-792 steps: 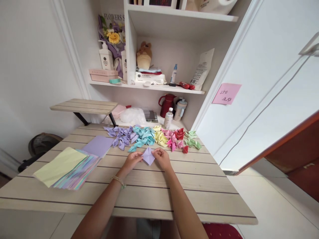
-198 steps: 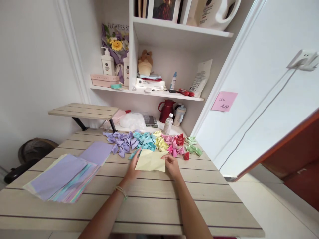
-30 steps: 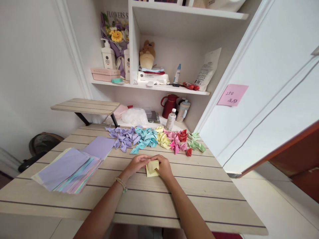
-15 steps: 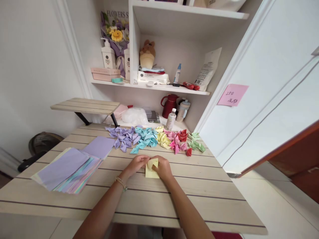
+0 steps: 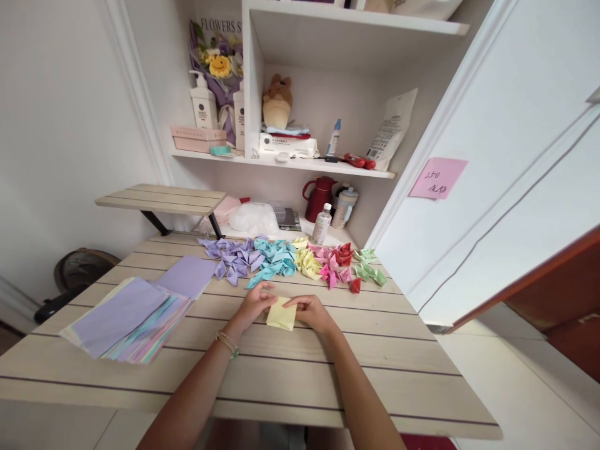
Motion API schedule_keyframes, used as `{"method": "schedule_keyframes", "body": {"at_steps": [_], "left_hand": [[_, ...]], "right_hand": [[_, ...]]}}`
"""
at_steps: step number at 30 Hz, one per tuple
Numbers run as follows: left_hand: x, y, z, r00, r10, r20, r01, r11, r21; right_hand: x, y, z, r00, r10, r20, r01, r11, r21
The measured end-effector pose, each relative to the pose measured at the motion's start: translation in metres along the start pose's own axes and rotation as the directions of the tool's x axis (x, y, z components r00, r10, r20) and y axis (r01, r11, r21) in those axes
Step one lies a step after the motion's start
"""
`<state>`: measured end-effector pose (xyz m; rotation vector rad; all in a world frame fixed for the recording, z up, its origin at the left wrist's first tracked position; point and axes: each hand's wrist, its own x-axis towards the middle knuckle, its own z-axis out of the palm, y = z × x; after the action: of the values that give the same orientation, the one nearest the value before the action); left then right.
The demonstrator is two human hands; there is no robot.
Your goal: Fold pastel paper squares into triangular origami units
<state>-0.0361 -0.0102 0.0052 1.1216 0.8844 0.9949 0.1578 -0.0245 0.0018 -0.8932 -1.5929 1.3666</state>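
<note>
The right hand's fingers (image 5: 296, 302) are narrowed on the upper right edge of a small yellow folded paper (image 5: 281, 315), apparently pinching it. The left hand (image 5: 253, 305) touches the upper left corner with its thumb, one finger raised away; from here I can't tell whether it really grips.

That uneven hold is what I'd worry about first. If the right hand (image 5: 315, 314) pulled while the left merely rested there, the square could twist and a crease land off the true line. The paper looks thin, so a hard press in the wrong spot might leave a mark that won't flatten out. Its near edge sits low over the worktop (image 5: 375, 356), with nothing weighting it.

Just beyond the raised left finger lies the point of a blue folded piece (image 5: 262, 275); a careless knuckle could nudge it into the crowded blue pieces (image 5: 277, 253). The single red piece (image 5: 355, 285), at the front of the row, seems exposed if the right hand swung outward.

Over past the left forearm, the stack of sheets (image 5: 119, 319) is loosely fanned, so a sleeve or draught could slide the top ones. Behind the row, the bottle (image 5: 321, 226) stands upright; knocked over, it could crush folded pieces.
</note>
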Motion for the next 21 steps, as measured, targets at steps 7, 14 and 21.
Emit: {"method": "schedule_keyframes", "body": {"at_steps": [7, 14, 21], "left_hand": [[0.0001, -0.0025, 0.0047, 0.999, 0.023, 0.022, -0.024, 0.999, 0.046], [0.0032, -0.0040, 0.0027, 0.996, 0.074, -0.039, -0.070, 0.993, 0.099], [0.0006, -0.0057, 0.0063, 0.997, 0.071, -0.011, -0.070, 0.995, 0.072]], "right_hand": [[0.0050, 0.0104, -0.0023, 0.964, -0.058, -0.258, 0.029, 0.993, -0.114], [0.0047, 0.0055, -0.0055, 0.975, 0.001, -0.224, -0.005, 1.000, -0.020], [0.0080, 0.0085, -0.0018, 0.933, -0.004, -0.360, 0.020, 0.999, 0.039]]}}
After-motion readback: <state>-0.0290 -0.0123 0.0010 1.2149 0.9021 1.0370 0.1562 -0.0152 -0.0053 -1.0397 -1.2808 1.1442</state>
